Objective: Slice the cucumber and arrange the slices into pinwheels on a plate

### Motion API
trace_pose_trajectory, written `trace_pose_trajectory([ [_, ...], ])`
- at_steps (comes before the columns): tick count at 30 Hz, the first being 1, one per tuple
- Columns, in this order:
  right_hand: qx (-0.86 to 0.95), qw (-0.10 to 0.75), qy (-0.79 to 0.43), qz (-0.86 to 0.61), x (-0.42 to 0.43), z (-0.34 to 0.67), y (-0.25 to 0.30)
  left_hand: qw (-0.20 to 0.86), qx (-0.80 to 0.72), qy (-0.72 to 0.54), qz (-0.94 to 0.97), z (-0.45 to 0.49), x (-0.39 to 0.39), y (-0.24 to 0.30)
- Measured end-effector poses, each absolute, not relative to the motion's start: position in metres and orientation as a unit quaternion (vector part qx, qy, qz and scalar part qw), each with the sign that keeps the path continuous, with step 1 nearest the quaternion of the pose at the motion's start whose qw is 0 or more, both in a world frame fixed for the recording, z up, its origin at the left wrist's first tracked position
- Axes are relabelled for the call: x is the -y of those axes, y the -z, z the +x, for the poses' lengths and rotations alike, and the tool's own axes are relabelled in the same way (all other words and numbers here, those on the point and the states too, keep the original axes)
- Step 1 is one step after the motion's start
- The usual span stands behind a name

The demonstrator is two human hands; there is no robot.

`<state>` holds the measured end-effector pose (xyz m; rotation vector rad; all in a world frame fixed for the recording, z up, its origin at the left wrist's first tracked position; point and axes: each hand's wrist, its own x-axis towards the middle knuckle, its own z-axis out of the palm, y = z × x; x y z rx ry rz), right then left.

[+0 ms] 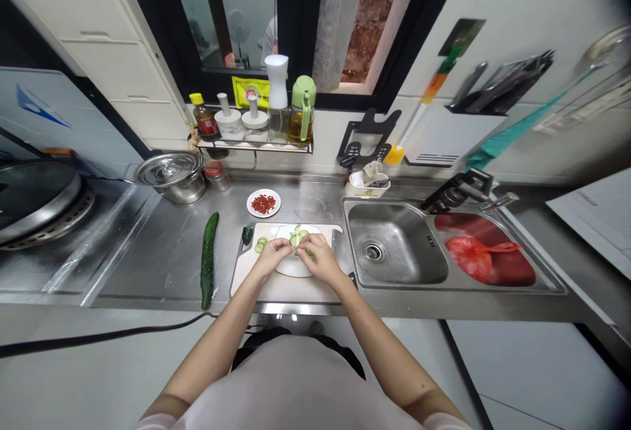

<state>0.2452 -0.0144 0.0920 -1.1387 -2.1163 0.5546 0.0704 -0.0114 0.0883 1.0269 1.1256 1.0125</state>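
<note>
Both my hands meet over a white plate (292, 268) that lies on a pale cutting board (256, 285). My left hand (276, 257) pinches the left edge of a cucumber slice between thumb and fingers. My right hand (318, 258) is closed from the other side, with a bit of green cucumber showing under its fingers; the fingers partly hide the piece. Several cucumber slices (298, 231) rest at the plate's far side, just beyond my fingertips. A few more slices (261, 244) lie on the board to the left, near a dark green cucumber end (247, 235).
A whole cucumber (209, 259) lies left of the board. Behind stands a small plate of chopped red pieces (263, 204). The sink (394, 246) is right, with a red bag (470, 259) in its second basin. A lidded pot (172, 177) and seasoning rack (256, 147) stand behind.
</note>
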Motion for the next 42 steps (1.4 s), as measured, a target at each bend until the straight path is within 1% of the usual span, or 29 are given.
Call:
trace_pose_trajectory([
  [17, 0.739, 0.364, -0.336, -0.456, 0.002, 0.239, -0.074, 0.601, -0.498, -0.433, 0.451, 0.07, 0.008, -0.088],
  [31, 0.716, 0.376, -0.378, -0.45, 0.001, 0.236, -0.067, 0.616, -0.507, -0.433, 0.42, 0.073, 0.008, -0.078],
  [36, 0.715, 0.348, -0.387, -0.468, 0.001, 0.239, -0.06, 0.62, -0.532, -0.424, 0.392, 0.077, 0.009, -0.066],
  [42, 0.729, 0.265, -0.392, -0.495, 0.004, 0.244, -0.038, 0.629, -0.552, -0.399, 0.374, 0.079, 0.009, -0.036],
])
